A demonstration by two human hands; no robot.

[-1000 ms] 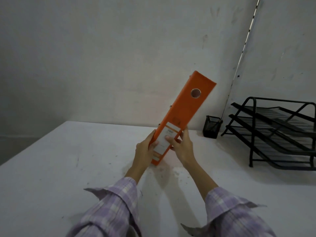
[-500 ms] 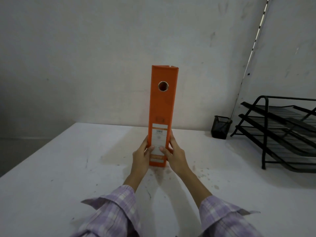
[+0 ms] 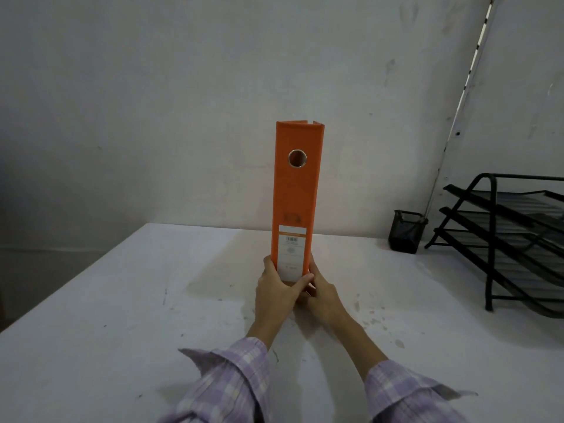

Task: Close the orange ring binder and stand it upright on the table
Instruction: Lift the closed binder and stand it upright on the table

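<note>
Upright, slim orange ring binder (image 3: 295, 193), closed.

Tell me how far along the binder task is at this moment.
Done: the orange ring binder is closed and stands upright on the table, spine toward the camera. In hand: the left hand and right hand clasp its lower end from both sides. Left: letting go, which would show whether it stands unsupported.
</note>
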